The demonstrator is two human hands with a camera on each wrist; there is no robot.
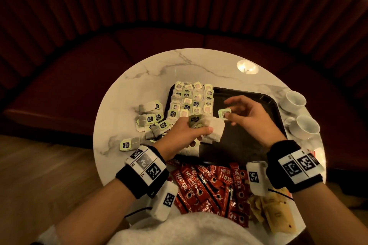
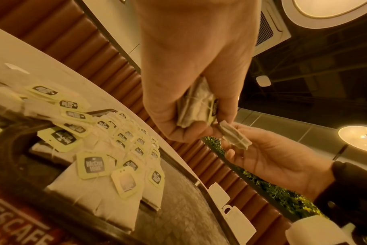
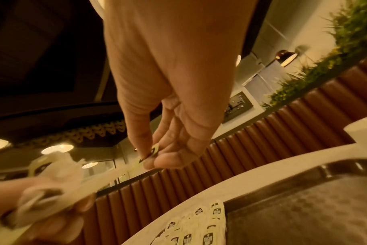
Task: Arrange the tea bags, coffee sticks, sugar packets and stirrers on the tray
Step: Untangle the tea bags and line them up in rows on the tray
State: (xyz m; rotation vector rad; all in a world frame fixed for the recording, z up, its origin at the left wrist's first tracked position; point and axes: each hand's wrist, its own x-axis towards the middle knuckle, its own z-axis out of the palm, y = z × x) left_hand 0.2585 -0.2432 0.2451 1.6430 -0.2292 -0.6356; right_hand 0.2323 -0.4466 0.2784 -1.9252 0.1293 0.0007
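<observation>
Gripping a bunch (image 1: 207,127) of tea bags in the left hand (image 1: 185,135), fingers curled round it, thumb across the front. Pinching one tag (image 1: 224,114) between thumb and fingertips of the right hand (image 1: 253,117), other fingers loosely spread; its bag seen in the left wrist view (image 2: 235,137), just right of the bunch. Both hands hovering over the tray.

Largest first:
- Table (image 1: 151,69), round, marbled, centre of view.
- Tray (image 1: 254,145), black, middle of the table; right half bare.
- Coffee sticks (image 1: 211,185), red heap at 6 o'clock, off the tray, touching its near rim.
- Rows (image 1: 191,101) of tea bags, tags up, filling the tray's left part, toward 11 o'clock.
- Loose bags (image 1: 151,119) at 9 o'clock on the table, just beside the tray.
- Two cups (image 1: 298,111), white, at 3 o'clock by the tray's right rim.
- Sugar packets (image 1: 274,211), brownish, at 5 o'clock, next to the sticks.
- Single bag (image 1: 127,144) at 8 o'clock, apart from the heap.

Stirrers: cannot tell.
</observation>
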